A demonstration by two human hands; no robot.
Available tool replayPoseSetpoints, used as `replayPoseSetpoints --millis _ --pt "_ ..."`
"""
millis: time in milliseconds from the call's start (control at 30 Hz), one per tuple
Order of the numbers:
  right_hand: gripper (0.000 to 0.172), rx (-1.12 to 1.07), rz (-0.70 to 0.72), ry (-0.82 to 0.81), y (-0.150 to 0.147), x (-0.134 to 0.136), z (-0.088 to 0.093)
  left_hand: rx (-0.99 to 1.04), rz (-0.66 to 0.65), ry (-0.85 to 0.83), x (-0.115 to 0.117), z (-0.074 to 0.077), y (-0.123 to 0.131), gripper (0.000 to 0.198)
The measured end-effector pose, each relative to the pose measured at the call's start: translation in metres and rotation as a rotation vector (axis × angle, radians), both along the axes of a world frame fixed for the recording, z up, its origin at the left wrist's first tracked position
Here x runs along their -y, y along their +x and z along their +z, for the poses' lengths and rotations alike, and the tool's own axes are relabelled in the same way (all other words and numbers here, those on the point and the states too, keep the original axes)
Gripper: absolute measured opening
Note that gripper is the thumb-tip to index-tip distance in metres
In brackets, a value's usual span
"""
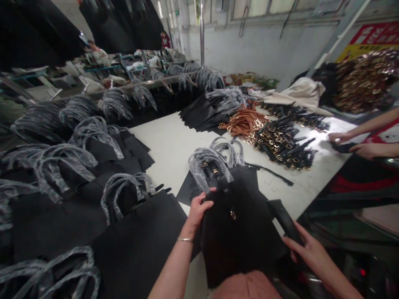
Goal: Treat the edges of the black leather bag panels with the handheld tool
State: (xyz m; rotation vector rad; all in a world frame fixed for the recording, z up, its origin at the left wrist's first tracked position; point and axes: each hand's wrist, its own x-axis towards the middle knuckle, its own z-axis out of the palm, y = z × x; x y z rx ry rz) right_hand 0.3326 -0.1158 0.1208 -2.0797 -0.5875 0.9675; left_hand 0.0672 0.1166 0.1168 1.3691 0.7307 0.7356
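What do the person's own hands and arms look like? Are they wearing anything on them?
The left hand and right hand have no gloves, and no sleeves show on the forearms. A thin, shiny, silver-coloured bracelet goes around the left wrist; I see none on the right. Below, a bit of a dusty-pink cloth top shows.

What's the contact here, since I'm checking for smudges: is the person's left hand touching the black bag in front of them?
Touching. The head view shows the left hand on the black bag, thumb laid over its upper edge.
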Motion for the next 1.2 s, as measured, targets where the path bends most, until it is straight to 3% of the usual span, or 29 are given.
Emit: replayPoseSetpoints --millis 100,167,200,267,300,333,400,500,567,667,867,1000,1200 --pt "0.106 -0.008 -0.027 0.011 -0.003 0.002 0.005 0.270 0.124 -0.016 0.002 0.063 -0.030 0.031" --pt "0.107 -0.015 -0.034 0.019 -0.005 0.004 0.007 0.319 0.179 0.082 0.003 0.106 -0.046 0.011" --pt "0.107 -0.016 -0.037 0.025 -0.005 0.005 0.007 0.303 0.201 0.121 0.004 0.123 -0.049 0.010" --pt "0.107 -0.014 -0.046 0.037 -0.005 0.007 0.007 0.194 0.217 0.160 0.003 0.144 -0.045 0.018" --pt "0.108 -0.011 -0.049 0.042 -0.005 0.009 0.006 0.102 0.210 0.167 0.002 0.145 -0.035 0.019" --pt "0.108 -0.008 -0.051 0.043 -0.004 0.010 0.006 -0.007 0.190 0.178 0.000 0.140 -0.022 0.019" --pt "0.108 -0.001 -0.040 0.040 -0.002 0.012 0.003 -0.243 0.134 0.224 -0.006 0.115 0.011 0.021" --pt "0.106 0.009 0.017 0.009 0.001 0.014 -0.003 -0.433 0.100 0.324 -0.012 0.058 0.056 0.024" --pt "0.103 0.010 0.086 -0.029 0.001 0.015 -0.008 -0.455 0.121 0.345 -0.006 0.021 0.066 0.015" --pt "0.098 -0.018 0.201 -0.058 -0.005 0.012 -0.014 -0.444 0.145 0.413 0.020 -0.023 0.050 0.019" --pt "0.088 -0.133 0.406 -0.099 -0.031 -0.016 -0.024 -0.623 0.130 0.700 0.089 -0.092 0.000 0.022" --pt "0.084 -0.165 0.522 -0.162 -0.040 -0.047 -0.026 -0.731 0.113 0.835 0.105 -0.120 -0.005 0.039" --pt "0.081 -0.145 0.553 -0.164 -0.047 -0.080 -0.025 -0.783 0.094 0.875 0.105 -0.121 -0.002 0.041"
